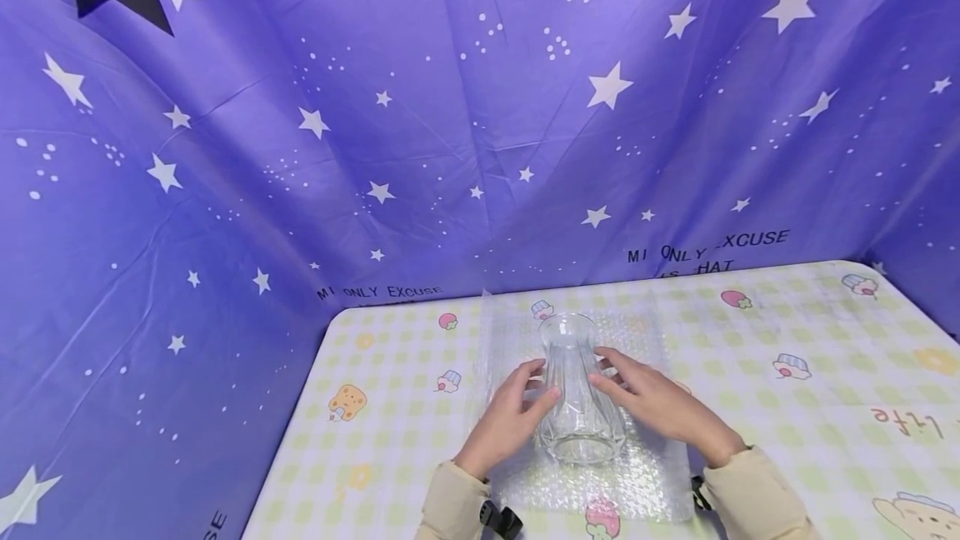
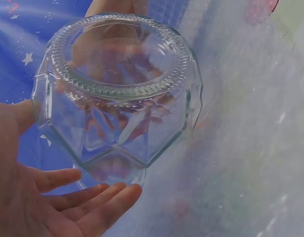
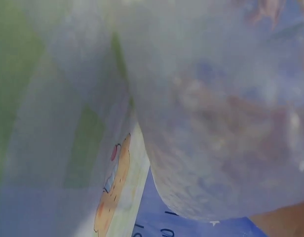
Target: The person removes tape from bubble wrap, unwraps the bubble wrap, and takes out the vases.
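A clear, faceted glass vase (image 1: 581, 407) is over a sheet of bubble wrap (image 1: 645, 482), its round base towards me and its rim away. My left hand (image 1: 517, 407) is at the vase's left side, thumb and fingers spread along the glass. In the left wrist view this hand (image 2: 68, 197) has fairly straight fingers by the narrower part, below the ribbed base of the vase (image 2: 117, 118). On the opposite side my right hand (image 1: 648, 394) has its fingers and thumb by the neck. A blurred translucent sheet (image 3: 191, 168) fills most of the right wrist view.
Under the bubble wrap is a table with a green-and-white checked cloth (image 1: 825, 432) printed with cartoon sweets and strawberries. A blue curtain (image 1: 450, 132) with white stars hangs behind and to the left. Black straps (image 1: 501, 519) show at the cuffs.
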The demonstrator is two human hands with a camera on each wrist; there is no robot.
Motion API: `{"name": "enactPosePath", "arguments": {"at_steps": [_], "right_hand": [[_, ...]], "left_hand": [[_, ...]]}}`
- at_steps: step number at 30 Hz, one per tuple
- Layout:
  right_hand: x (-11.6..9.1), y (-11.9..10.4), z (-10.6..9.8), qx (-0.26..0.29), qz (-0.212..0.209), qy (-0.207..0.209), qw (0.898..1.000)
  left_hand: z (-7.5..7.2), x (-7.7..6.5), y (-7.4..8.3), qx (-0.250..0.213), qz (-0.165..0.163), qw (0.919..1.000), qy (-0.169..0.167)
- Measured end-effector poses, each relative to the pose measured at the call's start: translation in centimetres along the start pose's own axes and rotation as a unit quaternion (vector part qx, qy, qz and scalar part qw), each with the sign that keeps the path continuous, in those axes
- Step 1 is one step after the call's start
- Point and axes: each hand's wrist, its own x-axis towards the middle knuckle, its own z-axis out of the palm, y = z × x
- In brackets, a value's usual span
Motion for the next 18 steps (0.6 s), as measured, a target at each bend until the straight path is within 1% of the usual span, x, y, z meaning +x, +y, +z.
{"name": "enactPosePath", "arguments": {"at_steps": [6, 13, 15, 18], "right_hand": [[0.05, -0.14, 0.2, 0.003, 0.002, -0.015, 1.0], [0.01, -0.11, 0.32, 0.021, 0.011, -0.031, 0.999], [-0.02, -0.17, 0.32, 0.022, 0.012, -0.032, 0.999], [-0.05, -0.32, 0.35, 0.021, 0.011, -0.031, 0.999]], "left_hand": [[0.13, 0.06, -0.07, 0.004, 0.001, 0.9999, -0.009], [0.16, 0.12, -0.2, 0.005, -0.027, 0.9994, -0.019], [0.18, 0.17, -0.32, -0.004, -0.036, 0.9991, -0.02], [0.17, 0.28, -0.74, -0.039, -0.04, 0.9982, -0.021]]}}
